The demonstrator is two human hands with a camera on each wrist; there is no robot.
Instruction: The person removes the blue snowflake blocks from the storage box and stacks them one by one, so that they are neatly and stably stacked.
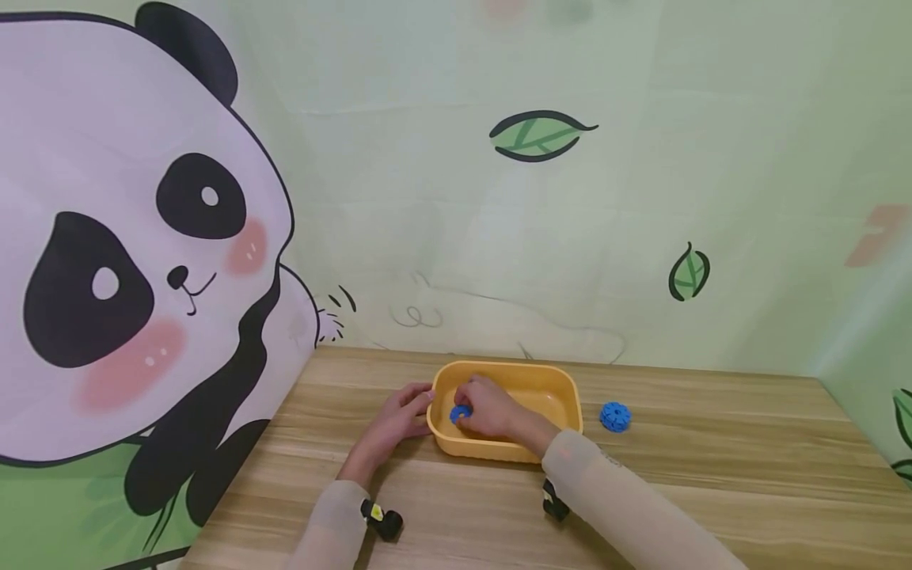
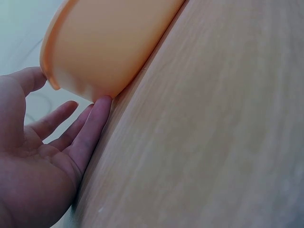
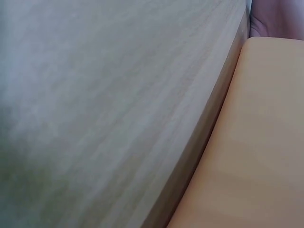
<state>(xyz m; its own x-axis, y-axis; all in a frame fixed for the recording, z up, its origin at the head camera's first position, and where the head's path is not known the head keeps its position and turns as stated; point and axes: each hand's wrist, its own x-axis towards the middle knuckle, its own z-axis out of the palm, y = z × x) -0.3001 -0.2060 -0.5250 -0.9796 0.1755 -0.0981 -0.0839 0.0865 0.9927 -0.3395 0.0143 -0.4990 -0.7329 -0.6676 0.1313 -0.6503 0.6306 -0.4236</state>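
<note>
My right hand [image 1: 488, 408] reaches into a yellow plastic bin [image 1: 506, 450] and pinches a blue snowflake disc [image 1: 460, 414] near the bin's left end. The fingers hide part of that disc. Outside the bin, my left hand [image 1: 397, 419] rests against its left end. In the left wrist view, the left fingers [image 2: 92, 126] are extended, with fingertips at the bin's lower edge and the thumb [image 2: 33, 78] at its rim. Only the bin's outer wall [image 3: 256, 133] and part of the left hand [image 3: 275, 19] show in the right wrist view.
Several blue snowflake discs [image 1: 616, 416] lie in a small pile on the wooden table [image 1: 712, 467], right of the bin. Behind the table hangs a pale green backdrop [image 1: 427, 158] with a printed panda [image 1: 142, 237] and leaves.
</note>
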